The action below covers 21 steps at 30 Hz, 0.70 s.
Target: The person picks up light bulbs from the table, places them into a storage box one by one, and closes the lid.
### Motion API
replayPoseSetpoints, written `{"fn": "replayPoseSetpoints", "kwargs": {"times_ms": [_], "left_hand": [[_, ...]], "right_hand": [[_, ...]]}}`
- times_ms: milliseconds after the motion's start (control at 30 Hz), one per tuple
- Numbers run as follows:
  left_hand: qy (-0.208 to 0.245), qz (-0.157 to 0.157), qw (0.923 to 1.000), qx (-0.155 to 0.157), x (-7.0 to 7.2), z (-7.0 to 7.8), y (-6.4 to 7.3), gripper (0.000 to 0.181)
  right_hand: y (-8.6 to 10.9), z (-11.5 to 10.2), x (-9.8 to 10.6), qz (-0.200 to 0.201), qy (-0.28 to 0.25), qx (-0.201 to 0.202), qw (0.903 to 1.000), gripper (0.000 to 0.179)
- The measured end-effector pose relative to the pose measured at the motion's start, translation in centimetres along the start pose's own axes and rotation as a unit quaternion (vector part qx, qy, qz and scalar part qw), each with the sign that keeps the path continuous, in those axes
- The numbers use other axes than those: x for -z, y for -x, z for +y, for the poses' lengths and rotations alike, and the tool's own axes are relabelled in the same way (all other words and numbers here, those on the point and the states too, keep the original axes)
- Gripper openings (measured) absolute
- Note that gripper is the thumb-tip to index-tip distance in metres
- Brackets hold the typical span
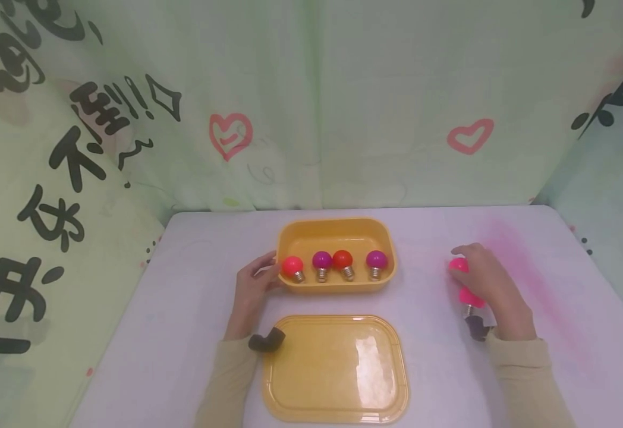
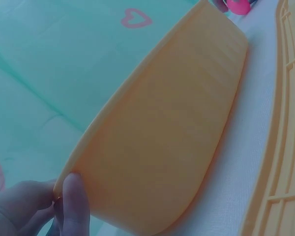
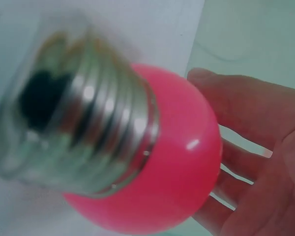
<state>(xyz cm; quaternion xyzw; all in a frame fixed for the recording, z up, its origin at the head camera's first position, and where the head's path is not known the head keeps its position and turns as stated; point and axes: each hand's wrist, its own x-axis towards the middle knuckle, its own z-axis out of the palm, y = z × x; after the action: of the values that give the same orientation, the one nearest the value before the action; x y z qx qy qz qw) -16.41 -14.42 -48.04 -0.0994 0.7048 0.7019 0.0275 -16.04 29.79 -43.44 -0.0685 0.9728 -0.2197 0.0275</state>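
Note:
My left hand (image 1: 254, 284) pinches the left end of a yellow-orange plastic box (image 1: 335, 289), with thumb and fingers at its rim in the left wrist view. Inside lie a pink light bulb (image 1: 292, 266), two purple bulbs (image 1: 322, 260) and a red bulb (image 1: 342, 259), metal bases towards me. On the right, my right hand (image 1: 489, 279) has its thumb and forefinger around another pink light bulb (image 1: 458, 265), partly hidden by them. A second pink light bulb (image 3: 182, 147) lies under the palm, its screw base towards the wrist camera; it blocks the fingertips in the right wrist view.
In front of the box lies a flat yellow lid (image 1: 317, 374) with a raised rim. Both stand on a white-covered table (image 1: 183, 368). Fabric walls (image 1: 343, 107) with hearts and dark writing enclose its back and sides.

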Motion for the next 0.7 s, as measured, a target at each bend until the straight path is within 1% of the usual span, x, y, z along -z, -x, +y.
{"fn": "replayPoseSetpoints", "kwargs": {"times_ms": [100, 267, 500, 600, 700], "left_hand": [[0.000, 0.002, 1.0000, 0.002, -0.1, 0.1, 0.0, 0.037], [-0.009, 0.004, 1.0000, 0.002, -0.1, 0.1, 0.1, 0.037], [-0.023, 0.008, 0.9997, 0.006, -0.2, 0.4, 0.2, 0.035], [-0.025, 0.008, 0.9996, 0.011, -0.2, 0.5, 0.1, 0.035], [-0.017, 0.006, 0.9998, 0.010, -0.2, 0.4, 0.1, 0.036]], "right_hand": [[0.0, 0.1, 0.0, -0.007, 0.001, -0.002, 1.0000, 0.041], [0.1, 0.0, 0.0, -0.007, 0.006, 0.003, 1.0000, 0.039], [0.2, -1.2, 0.6, -0.019, 0.006, -0.015, 0.9997, 0.043], [0.3, -1.9, 0.9, -0.011, 0.009, -0.015, 0.9998, 0.044], [0.3, -2.6, 1.0, 0.004, 0.011, 0.000, 0.9999, 0.044]]}}
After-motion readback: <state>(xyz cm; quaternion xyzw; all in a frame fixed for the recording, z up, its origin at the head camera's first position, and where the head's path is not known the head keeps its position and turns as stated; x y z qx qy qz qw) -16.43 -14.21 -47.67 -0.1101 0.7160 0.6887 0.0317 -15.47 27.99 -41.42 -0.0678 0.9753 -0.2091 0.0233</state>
